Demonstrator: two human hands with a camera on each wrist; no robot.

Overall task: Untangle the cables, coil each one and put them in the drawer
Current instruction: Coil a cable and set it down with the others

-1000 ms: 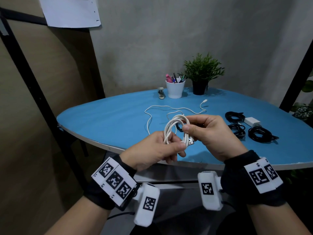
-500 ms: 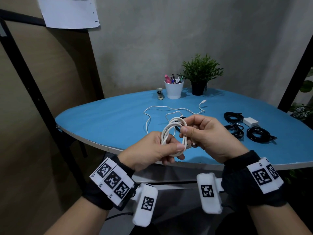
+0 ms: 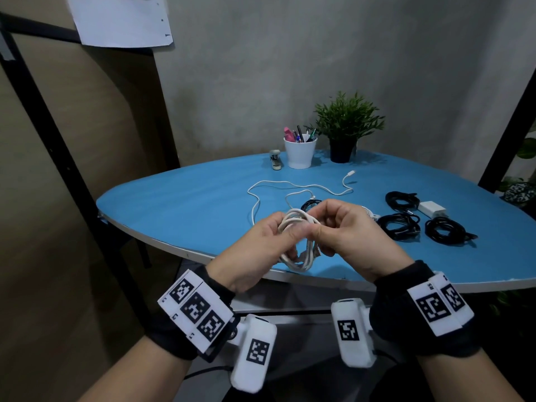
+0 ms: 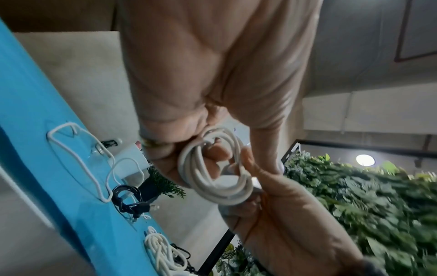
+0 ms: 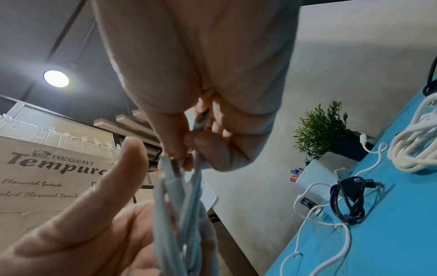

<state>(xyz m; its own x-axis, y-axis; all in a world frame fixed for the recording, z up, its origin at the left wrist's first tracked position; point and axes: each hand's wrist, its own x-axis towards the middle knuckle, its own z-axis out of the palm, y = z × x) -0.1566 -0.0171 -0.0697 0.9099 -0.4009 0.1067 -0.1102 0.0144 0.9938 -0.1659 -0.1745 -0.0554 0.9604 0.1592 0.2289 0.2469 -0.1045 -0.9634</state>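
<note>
White cable coil (image 3: 295, 242), held above the bench (image 3: 179, 204) edge: left hand (image 3: 261, 256) curled round loops, right hand (image 3: 345, 236) pinching the end; best tucked snugly, loops kept clamped.

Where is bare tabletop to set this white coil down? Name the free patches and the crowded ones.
Free: the blue table left of the loose white cable, out to its left edge, and the near right rim in front of the black coils. Crowded: the right side around the white charger, and the back by the pen cup.
</note>
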